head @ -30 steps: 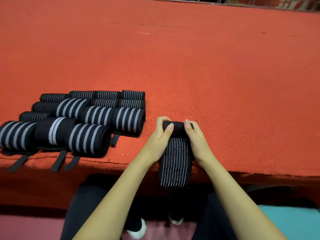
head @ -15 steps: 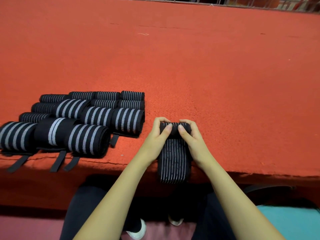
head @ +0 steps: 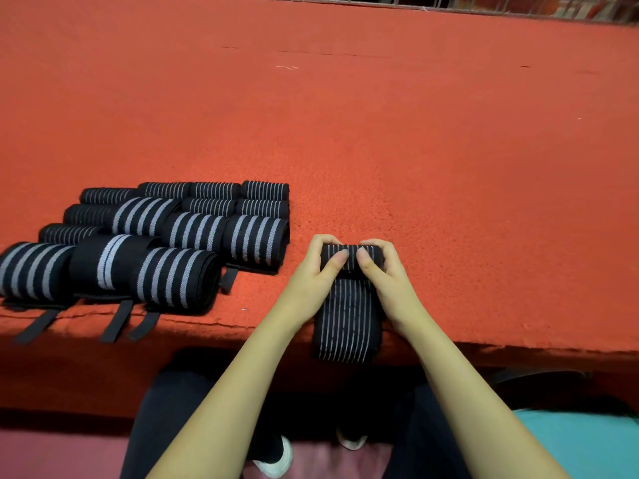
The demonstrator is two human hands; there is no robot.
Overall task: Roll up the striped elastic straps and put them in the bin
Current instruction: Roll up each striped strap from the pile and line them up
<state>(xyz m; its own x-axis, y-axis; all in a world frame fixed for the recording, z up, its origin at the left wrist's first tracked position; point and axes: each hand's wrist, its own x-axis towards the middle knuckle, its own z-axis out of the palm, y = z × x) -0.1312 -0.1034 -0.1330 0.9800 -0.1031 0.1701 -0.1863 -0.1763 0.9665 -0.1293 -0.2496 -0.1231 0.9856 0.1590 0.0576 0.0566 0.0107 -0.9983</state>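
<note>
Black striped strap at lower centre, half rolled on red table; left hand and right hand fingers clamped on roll. Finished rolls at left.

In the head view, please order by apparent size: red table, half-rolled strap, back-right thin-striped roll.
Red table, largest.
Half-rolled strap, second.
Back-right roll, smallest, but it lies farther from the camera, so this is less sure.

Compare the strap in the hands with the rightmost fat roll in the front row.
The strap is only partly rolled, its tail hanging off the table; the front roll is fully wound. The strap's stripes are thin and close; the front roll's are broad. Both are black with grey stripes.
</note>
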